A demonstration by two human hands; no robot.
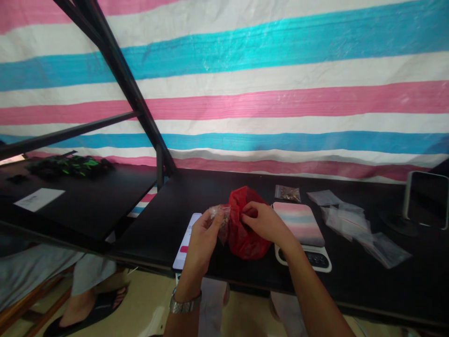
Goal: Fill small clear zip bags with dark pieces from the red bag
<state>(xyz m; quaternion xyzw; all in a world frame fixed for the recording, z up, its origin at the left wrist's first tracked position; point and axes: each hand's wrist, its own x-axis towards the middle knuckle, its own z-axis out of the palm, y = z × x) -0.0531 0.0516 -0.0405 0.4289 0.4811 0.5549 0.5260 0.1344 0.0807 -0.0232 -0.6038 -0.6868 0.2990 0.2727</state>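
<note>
My left hand (pixel 205 234) is closed around a small clear plastic zip bag (pixel 224 224) with small light-brown bits in it. Right beside that bag stands a red plastic bag (pixel 250 245), its mouth open and crumpled. My right hand (pixel 264 222) reaches over the red bag's opening, thumb and fingers bent close together at its rim. Whatever those fingertips pinch is too small or hidden to tell. A white digital scale (pixel 303 229) with a shiny platform sits just right of the red bag, under my right forearm.
Behind the scale lies a filled zip bag (pixel 287 193). Several flat clear zip bags (pixel 351 222) are spread to its right, near a device on a stand (pixel 426 201). A lit phone (pixel 185 243) lies by my left wrist. Another person's foot (pixel 80 306) shows lower left.
</note>
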